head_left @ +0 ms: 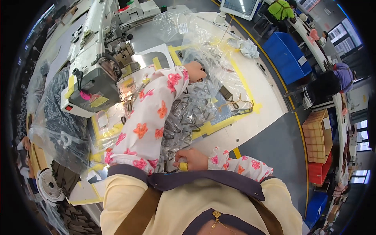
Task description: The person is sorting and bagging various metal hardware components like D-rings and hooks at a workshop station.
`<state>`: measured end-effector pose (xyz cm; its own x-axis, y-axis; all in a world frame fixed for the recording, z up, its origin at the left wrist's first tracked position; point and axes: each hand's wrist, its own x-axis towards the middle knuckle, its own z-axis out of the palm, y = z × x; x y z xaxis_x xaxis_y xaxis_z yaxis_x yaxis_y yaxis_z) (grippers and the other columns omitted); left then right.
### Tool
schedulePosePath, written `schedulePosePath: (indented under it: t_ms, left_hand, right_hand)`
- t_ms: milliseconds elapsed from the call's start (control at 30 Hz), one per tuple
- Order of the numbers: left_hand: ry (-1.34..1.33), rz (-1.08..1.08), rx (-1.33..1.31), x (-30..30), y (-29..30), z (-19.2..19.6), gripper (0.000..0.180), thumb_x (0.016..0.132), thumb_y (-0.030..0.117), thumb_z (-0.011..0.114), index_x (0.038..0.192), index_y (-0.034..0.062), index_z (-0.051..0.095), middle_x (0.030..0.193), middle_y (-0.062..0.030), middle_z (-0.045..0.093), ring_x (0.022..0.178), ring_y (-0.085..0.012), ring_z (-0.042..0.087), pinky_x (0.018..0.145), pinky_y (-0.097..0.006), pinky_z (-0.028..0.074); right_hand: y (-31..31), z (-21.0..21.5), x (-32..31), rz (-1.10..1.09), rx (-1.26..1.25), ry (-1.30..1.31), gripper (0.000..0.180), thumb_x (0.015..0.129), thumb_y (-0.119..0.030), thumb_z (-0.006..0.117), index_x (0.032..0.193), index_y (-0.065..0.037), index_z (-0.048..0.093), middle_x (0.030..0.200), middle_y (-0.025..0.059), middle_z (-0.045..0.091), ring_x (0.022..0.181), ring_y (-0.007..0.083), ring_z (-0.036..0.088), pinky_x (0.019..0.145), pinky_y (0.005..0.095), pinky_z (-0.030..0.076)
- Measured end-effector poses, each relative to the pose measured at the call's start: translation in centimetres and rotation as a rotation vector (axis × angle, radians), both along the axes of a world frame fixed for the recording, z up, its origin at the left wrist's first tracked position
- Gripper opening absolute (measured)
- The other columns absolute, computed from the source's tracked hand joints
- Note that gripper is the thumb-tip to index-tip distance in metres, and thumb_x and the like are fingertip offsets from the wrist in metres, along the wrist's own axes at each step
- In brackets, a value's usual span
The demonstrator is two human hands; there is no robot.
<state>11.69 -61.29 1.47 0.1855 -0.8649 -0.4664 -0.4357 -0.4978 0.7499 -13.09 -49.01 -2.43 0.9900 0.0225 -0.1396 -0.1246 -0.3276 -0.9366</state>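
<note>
Seen from above: a person in a cream top w/ dark collar and white sleeves printed w/ orange-pink flowers sits at a white worktable [250, 117] marked out w/ yellow tape.

The left hand [194, 71] is stretched far fwd across the table, fingers curled shut into a crumpled clear plastic bag [203, 66], gripping something inside; what exactly it pinches can't be made out through the glare. The left forearm lies diagonally over the table, covering part of the bag.

The right hand [190, 159] sits close to the body at the table's near edge, closed around a small item, w/ yellow tape wrapped on one finger. The item itself is too hidden to ID. Between the 2 hands, inside and under the plastic, lies a heap of dark triangular metal rings [184, 113], spread approx. from the near edge to the middle of the table.

To the left stands a white-grey industrial sewing machine [98, 66], its head just beside the left forearm. A pair of scissors [235, 105] lies on the table right of the bag. Further right on the floor: a blue bin [288, 56] and a tan plastic crate [318, 135]. Other workers sit at a bench in the far right bkgd.
</note>
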Motion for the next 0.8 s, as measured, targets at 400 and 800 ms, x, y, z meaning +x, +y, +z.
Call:
schedulePosePath:
  t_ms: [400, 800]
  left_hand:
    - [0.155, 0.21, -0.522, -1.8, 12.6, 5.1, 0.031, 0.087, 0.023, 0.045, 0.107, 0.0016, 0.053, 0.09, -0.0027, 0.058, 0.085, -0.0089, 0.052, 0.074, -0.022, 0.04]
    - [-0.393, 0.961, -0.204, -14.8, 39.8, -1.6, 0.046, 0.069, 0.021, 0.066, 0.106, 0.0004, 0.049, 0.092, -0.0086, 0.056, 0.081, -0.0183, 0.052, 0.071, -0.029, 0.042]
  right_hand:
    - [-1.4, 1.6, -0.6, 0.031, 0.019, -0.023, 0.035, 0.066, -0.029, 0.071, 0.069, -0.005, 0.046, 0.055, 0.0114, 0.045, 0.049, 0.0224, 0.045, 0.049, 0.0313, 0.039]
    - [2.1, 0.8, 0.7, 0.227, 0.347, 0.38, 0.016, 0.07, 0.003, 0.053, 0.084, -0.001, 0.046, 0.078, 0.0037, 0.055, 0.068, 0.0093, 0.051, 0.064, 0.0231, 0.043]
